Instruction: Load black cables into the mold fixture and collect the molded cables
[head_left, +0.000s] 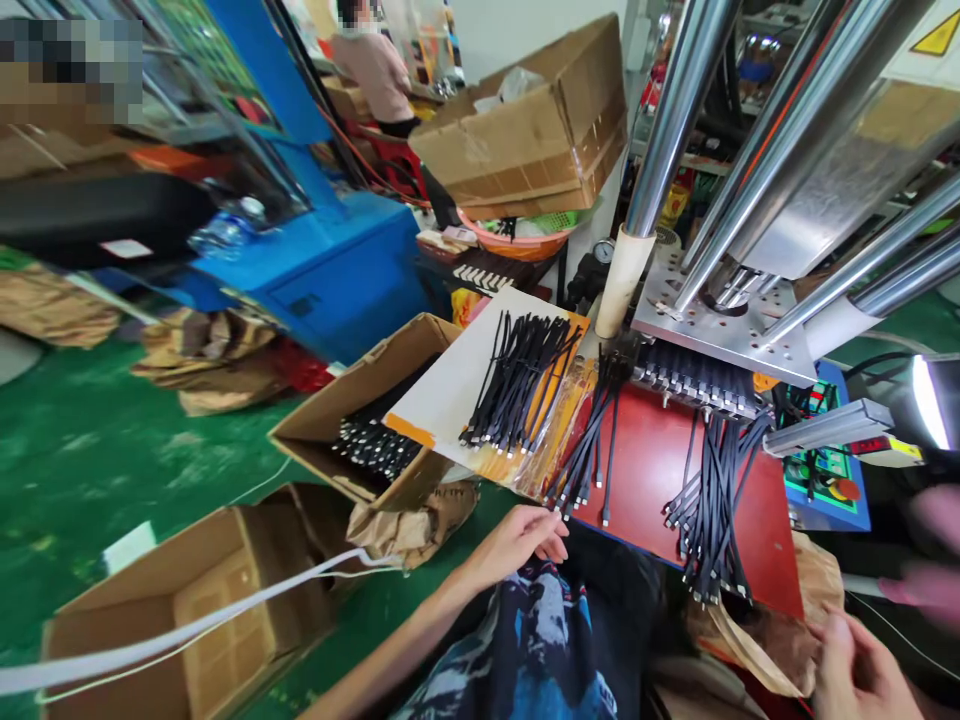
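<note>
My left hand (525, 540) is at the front edge of the red work surface (637, 480), its fingers curled in by the metal tips of a loose bunch of black cables (589, 460). Whether a cable end is between the fingers is hard to make out. My right hand (862, 665) is low at the right, partly cut off by the frame, with its thumb and fingers loosely bent and apart. No object shows in it. Another bunch of black cables (709, 510) hangs from a metal fixture (694, 380) under the press plate (720, 310). More cables (517, 380) lie on a white board (450, 385).
An open carton (360, 400) full of cables stands left of the board. Below it is another open carton (217, 590). A control box (832, 470) with buttons sits right of the press. A brown paper bag (817, 580) is under the red surface. A person (375, 65) is in the background.
</note>
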